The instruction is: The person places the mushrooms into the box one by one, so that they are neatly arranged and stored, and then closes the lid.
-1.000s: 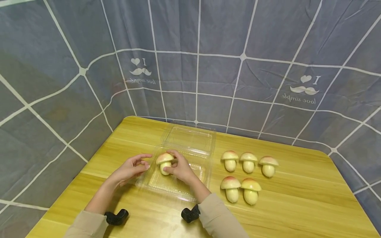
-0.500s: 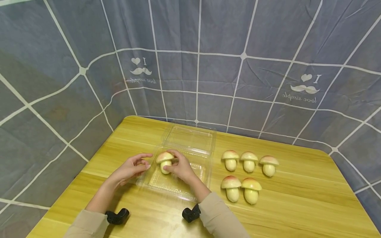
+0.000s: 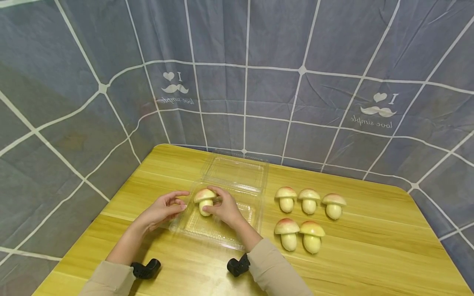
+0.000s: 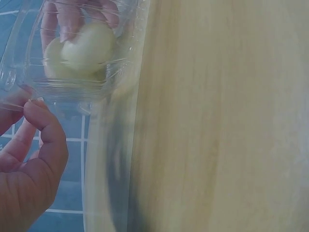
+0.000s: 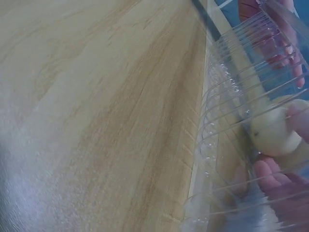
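Observation:
A toy mushroom [image 3: 204, 198] with a pale stem and a pink-tinged cap is inside the left part of a clear plastic clamshell box [image 3: 218, 237]. My right hand [image 3: 226, 209] holds this mushroom, fingers behind it and thumb at the stem. In the right wrist view the mushroom [image 5: 273, 133] shows through the ridged plastic wall. My left hand [image 3: 161, 209] is at the box's left side. In the left wrist view, the thumb and a finger of the left hand [image 4: 34, 150] pinch the rim of the box [image 4: 72, 89].
The clear lid [image 3: 237, 172] lies folded back behind the box. Several similar mushrooms, such as the front one [image 3: 312, 237] and the far right one [image 3: 334, 206], lie in two rows to the right on the wooden table [image 3: 389, 246]. A grey curtain [image 3: 274, 98] hangs behind.

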Action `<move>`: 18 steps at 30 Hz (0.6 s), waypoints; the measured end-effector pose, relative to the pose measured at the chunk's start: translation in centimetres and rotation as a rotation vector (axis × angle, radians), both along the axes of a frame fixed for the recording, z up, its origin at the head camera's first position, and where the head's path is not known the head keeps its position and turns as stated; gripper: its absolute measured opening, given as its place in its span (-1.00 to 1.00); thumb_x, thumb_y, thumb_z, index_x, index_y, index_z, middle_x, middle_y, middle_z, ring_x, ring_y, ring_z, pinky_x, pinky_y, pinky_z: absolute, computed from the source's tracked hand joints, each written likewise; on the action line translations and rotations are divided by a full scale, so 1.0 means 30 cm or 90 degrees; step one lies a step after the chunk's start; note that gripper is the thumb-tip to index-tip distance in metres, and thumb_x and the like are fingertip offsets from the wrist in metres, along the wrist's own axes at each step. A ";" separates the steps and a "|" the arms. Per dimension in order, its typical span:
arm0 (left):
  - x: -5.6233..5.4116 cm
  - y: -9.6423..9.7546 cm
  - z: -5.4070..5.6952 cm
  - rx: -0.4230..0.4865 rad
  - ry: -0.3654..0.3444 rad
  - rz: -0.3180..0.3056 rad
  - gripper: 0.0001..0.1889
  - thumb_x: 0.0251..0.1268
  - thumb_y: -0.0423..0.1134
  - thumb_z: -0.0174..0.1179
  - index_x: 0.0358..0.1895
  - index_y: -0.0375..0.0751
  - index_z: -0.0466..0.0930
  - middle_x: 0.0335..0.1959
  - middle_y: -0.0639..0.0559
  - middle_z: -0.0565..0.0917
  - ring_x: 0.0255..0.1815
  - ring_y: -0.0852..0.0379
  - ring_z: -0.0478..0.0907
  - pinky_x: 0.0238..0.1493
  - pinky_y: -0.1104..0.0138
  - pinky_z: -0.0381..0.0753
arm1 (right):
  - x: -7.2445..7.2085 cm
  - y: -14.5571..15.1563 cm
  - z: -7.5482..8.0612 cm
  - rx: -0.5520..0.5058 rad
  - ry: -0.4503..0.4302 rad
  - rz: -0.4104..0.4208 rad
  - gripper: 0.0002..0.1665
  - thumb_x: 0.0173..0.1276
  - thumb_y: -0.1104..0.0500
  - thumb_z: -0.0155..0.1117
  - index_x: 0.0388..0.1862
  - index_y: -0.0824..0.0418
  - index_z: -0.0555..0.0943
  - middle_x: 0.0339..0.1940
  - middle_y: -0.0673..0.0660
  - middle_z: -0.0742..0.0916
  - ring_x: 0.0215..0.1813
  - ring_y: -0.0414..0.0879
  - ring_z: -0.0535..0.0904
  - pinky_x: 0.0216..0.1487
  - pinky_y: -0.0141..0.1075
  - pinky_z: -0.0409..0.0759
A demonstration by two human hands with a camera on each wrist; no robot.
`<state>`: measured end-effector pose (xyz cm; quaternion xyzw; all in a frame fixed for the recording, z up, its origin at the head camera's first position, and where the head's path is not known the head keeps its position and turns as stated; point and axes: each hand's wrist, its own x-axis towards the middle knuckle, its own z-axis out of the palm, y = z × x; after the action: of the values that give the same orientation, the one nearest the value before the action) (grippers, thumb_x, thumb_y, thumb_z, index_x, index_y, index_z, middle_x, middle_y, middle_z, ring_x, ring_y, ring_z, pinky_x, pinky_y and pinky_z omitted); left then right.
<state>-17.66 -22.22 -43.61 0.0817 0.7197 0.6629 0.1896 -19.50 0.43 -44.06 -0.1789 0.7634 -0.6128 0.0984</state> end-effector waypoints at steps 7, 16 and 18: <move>0.002 -0.004 0.003 0.004 0.003 -0.011 -0.40 0.32 -0.35 0.11 0.34 -0.48 0.09 -0.30 -0.01 0.47 -0.49 0.27 0.37 -0.46 0.48 0.40 | 0.006 0.004 0.009 0.006 -0.016 -0.007 -0.26 0.12 0.39 0.37 0.31 0.27 0.36 0.10 0.31 0.46 -0.18 0.11 0.63 -0.24 -0.30 0.62; -0.001 -0.002 0.009 -0.013 0.002 -0.002 -0.40 0.32 -0.33 0.12 0.34 -0.45 0.12 -0.31 0.03 0.46 -0.50 0.26 0.34 -0.47 0.46 0.37 | -0.018 0.017 -0.008 0.020 -0.042 -0.016 -0.27 0.13 0.33 0.38 0.31 0.17 0.38 0.19 0.34 0.40 -0.20 0.01 0.63 -0.25 -0.29 0.61; -0.001 -0.001 0.007 -0.013 0.003 -0.001 -0.41 0.32 -0.33 0.12 0.34 -0.44 0.12 -0.31 0.03 0.46 -0.50 0.26 0.34 -0.47 0.46 0.36 | -0.017 0.024 -0.003 0.024 -0.047 -0.017 -0.28 0.14 0.31 0.38 0.31 0.14 0.38 0.21 0.34 0.38 -0.19 0.00 0.62 -0.24 -0.27 0.61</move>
<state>-17.71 -22.25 -43.40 0.0816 0.7270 0.6550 0.1895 -20.00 1.13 -44.14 -0.1443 0.7732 -0.6054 0.1217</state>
